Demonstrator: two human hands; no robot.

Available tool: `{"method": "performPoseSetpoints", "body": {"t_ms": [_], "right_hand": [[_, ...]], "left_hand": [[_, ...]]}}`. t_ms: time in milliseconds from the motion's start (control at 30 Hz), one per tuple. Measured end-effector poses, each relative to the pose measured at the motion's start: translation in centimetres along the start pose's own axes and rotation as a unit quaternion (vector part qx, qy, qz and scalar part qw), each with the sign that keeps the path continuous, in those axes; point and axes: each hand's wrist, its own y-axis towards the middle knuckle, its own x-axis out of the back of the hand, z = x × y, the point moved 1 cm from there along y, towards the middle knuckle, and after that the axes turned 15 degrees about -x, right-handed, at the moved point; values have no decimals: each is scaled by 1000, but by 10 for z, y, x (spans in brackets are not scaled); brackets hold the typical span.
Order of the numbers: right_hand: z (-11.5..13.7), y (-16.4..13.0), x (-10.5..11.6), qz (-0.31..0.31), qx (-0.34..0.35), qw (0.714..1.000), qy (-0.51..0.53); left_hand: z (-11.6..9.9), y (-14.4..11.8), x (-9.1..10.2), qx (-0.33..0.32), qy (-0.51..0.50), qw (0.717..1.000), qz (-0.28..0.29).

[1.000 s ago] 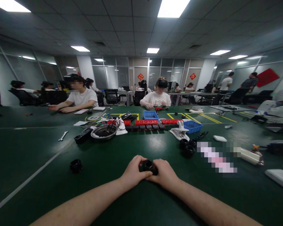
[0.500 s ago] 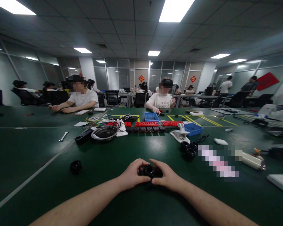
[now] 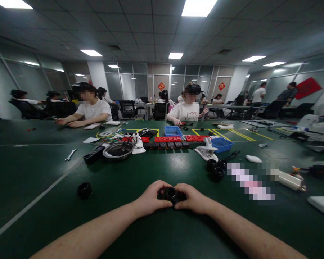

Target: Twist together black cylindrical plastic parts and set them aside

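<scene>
Barely shifted since earlier | left hand (image 3: 151,198) and right hand (image 3: 192,199) each grip pinching small black ring-shaped plastic part (image 3: 170,194), near centre of green desk (image 3: 124,187) | hold both sides level, twist evenly

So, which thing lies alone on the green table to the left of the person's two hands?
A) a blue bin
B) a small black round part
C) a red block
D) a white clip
B: a small black round part sits by itself on the green table, left of the left hand.
</scene>
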Motion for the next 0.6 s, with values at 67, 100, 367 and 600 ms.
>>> {"method": "performPoseSetpoints", "body": {"t_ms": [67, 100, 367, 600], "right_hand": [[-1, 2, -6, -37, -34, 999, -8], [-1, 2, -9, -60, -52, 997, -20], [14, -3, -20, -190, -97, 963, -168], [8, -4, -2, -45, 4, 995, -85]], "left_hand": [[1, 0, -4, 12, 20, 999, -25], [1, 0, -6, 20, 33, 998, -42], [3, 0, -14, 40, 76, 991, -106], [-3, -1, 1, -30, 22, 999, 3]]}}
